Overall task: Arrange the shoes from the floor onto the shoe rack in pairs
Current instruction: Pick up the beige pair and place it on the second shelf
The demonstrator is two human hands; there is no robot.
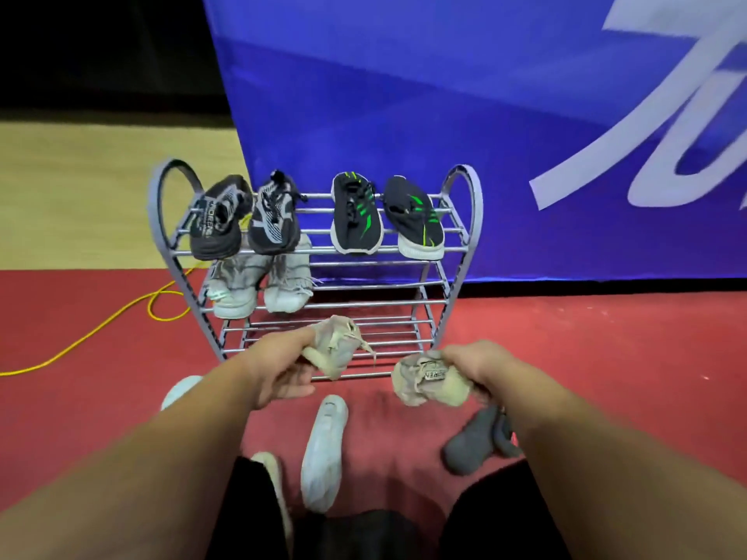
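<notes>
A grey metal shoe rack [461, 220] stands ahead on the red floor. Its top shelf carries a black-and-grey pair [246, 218] on the left and a black pair with green stripes [386, 216] on the right. A light grey pair [258, 284] sits on the second shelf at the left. My left hand [283, 367] grips a beige shoe [333, 349] in front of the lower shelves. My right hand [471, 363] grips its beige partner [428, 381], lower and to the right.
On the floor near my knees lie a white shoe [323, 450], another white shoe [180, 392] partly behind my left arm, a beige shoe [275, 487] and a dark grey shoe [475, 442]. A yellow cable [101, 329] runs left of the rack. A blue banner [444, 115] hangs behind.
</notes>
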